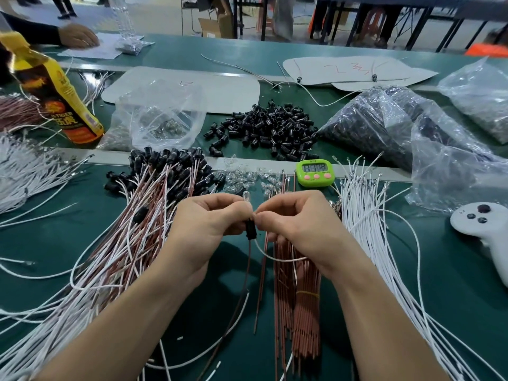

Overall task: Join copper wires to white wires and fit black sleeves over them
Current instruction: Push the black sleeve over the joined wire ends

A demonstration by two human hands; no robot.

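Left hand, right hand fingertip-to-fingertip, perhaps on sleeve

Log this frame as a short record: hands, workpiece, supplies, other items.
left hand: pinches the black sleeve
right hand: pinches the same sleeve
workpiece: black sleeve between the fingertips, white wire and copper wire trailing from its lower end
supplies: loose sleeves pile behind; copper wire bundle below right hand; white wires at right
finished pile: sleeved wires at left
other: green timer, yellow bottle, white controller
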